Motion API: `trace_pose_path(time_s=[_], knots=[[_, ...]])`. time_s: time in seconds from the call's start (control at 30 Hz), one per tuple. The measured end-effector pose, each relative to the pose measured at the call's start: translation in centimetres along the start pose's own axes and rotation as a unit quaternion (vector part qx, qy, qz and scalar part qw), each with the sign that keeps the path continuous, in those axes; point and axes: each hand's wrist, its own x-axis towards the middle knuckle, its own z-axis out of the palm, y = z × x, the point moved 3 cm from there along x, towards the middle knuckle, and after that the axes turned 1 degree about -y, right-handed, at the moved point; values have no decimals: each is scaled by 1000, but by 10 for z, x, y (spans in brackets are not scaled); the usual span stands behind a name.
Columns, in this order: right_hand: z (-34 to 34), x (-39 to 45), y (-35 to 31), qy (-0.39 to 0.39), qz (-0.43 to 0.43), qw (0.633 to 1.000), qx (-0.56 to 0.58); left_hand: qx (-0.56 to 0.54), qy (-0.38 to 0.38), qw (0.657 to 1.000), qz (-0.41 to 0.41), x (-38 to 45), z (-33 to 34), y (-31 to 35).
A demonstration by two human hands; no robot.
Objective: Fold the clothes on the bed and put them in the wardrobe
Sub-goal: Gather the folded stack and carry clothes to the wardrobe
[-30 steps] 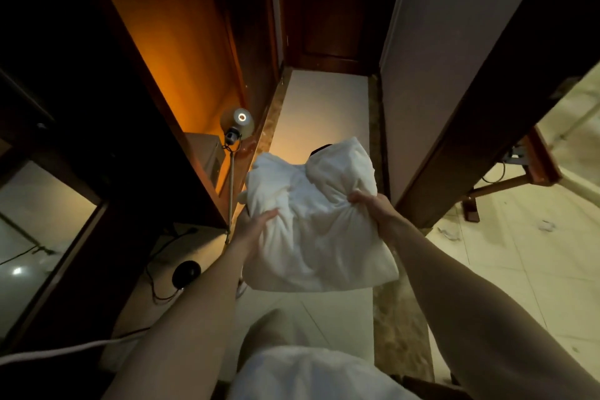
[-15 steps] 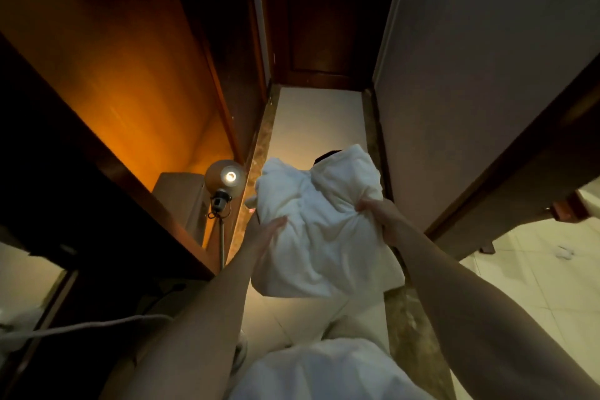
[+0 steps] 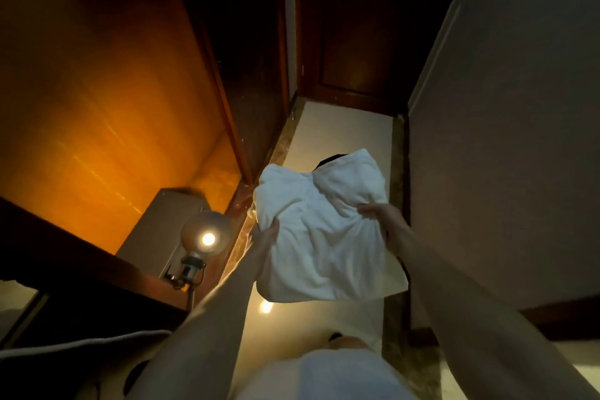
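Note:
I carry a folded white garment (image 3: 324, 230) in front of me, above a narrow strip of pale floor. My left hand (image 3: 264, 237) holds its left edge, thumb on top and fingers underneath. At the right edge my right hand (image 3: 381, 217) grips the cloth, which bunches under the fingers. A dark collar or strap peeks out at the garment's far edge. Dark wooden doors (image 3: 350, 42) stand at the far end of the passage; whether they belong to the wardrobe is unclear.
A lit lamp (image 3: 203, 237) on a thin stand glows at my lower left beside a grey box (image 3: 162, 224). An orange-lit wooden panel (image 3: 107, 114) runs along the left, a grey wall (image 3: 506, 140) along the right. A pale cable (image 3: 81, 344) crosses bottom left.
I have moved forward into the passage with the garment still in both hands. The lamp and the left panel have slid down and closer, and the tiled floor at the right has left the view.

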Motion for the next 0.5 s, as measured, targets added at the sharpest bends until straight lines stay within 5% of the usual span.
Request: trace_pose_path(time_s=[0.3,0.5], knots=[[28,115,-111,-64,-10,998,-23,-138,78,986,-43,168,12,-20],[80,203,-156,-107,7,993,-49,-173,118,977,-33,181,26,64]])
